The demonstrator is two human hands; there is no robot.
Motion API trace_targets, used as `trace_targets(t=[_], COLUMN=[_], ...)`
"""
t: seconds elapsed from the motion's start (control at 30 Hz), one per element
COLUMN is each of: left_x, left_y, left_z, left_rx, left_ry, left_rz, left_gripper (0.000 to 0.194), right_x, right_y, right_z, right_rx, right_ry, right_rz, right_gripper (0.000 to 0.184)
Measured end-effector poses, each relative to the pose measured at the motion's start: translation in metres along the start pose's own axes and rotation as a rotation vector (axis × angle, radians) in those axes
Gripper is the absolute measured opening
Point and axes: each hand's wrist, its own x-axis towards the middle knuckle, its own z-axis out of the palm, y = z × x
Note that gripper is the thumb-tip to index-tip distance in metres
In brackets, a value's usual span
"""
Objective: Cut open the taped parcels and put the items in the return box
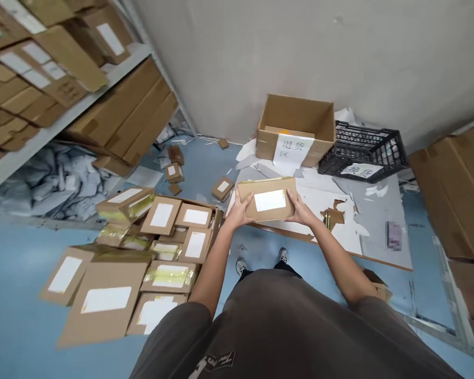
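Note:
I hold a small brown cardboard parcel (267,199) with a white label on top, out in front of me at waist height. My left hand (242,208) grips its left end and my right hand (299,209) grips its right end, fingers wrapped round the edges. Below the parcel lies a flattened sheet of cardboard covered with white paper scraps (339,210). Beyond it stands an open brown carton (296,129) with a handwritten paper sign on its front. My shoes (260,260) show on the blue floor.
A heap of labelled parcels (142,247) covers the floor at my left. A shelf (63,121) stacked with flat cartons runs along the left wall. A black plastic crate (363,150) sits beside the open carton. Large cartons (458,195) stand at the right.

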Motion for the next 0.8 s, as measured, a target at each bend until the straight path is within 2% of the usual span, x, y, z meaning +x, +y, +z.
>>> trace_targets(t=[0.1,0.2,0.3,0.37,0.47,0.57,0.7,0.8], left_x=[0.049,0.097,0.135,0.149,0.154,0.147,0.135,0.127], left_y=[0.026,0.045,0.055,0.06,0.064,0.067,0.064,0.06], left_z=[0.043,0.084,0.122,0.143,0.164,0.169,0.169,0.175], left_rx=[-0.031,-0.05,-0.057,-0.052,-0.019,0.081,0.153,0.171], left_ry=[-0.146,-0.281,-0.366,-0.412,-0.451,-0.413,-0.393,-0.389], left_rz=[0.004,0.006,0.011,-0.002,-0.024,-0.05,-0.039,0.015], left_gripper=[0.142,0.143,0.14,0.136,0.135,0.128,0.116,0.107], right_x=[-0.026,-0.041,-0.048,-0.048,-0.046,-0.046,-0.05,-0.054], right_y=[0.058,0.11,0.151,0.17,0.188,0.195,0.193,0.186], right_z=[-0.008,-0.01,-0.008,-0.005,-0.001,-0.002,-0.002,0.006], right_rx=[0.079,0.164,0.238,0.28,0.287,0.177,0.011,-0.084], right_ry=[-0.009,0.002,0.03,0.015,-0.035,-0.046,-0.038,-0.01], right_rz=[0.163,0.256,0.308,0.351,0.387,0.383,0.349,0.278], right_gripper=[0.151,0.154,0.158,0.159,0.16,0.156,0.137,0.12])
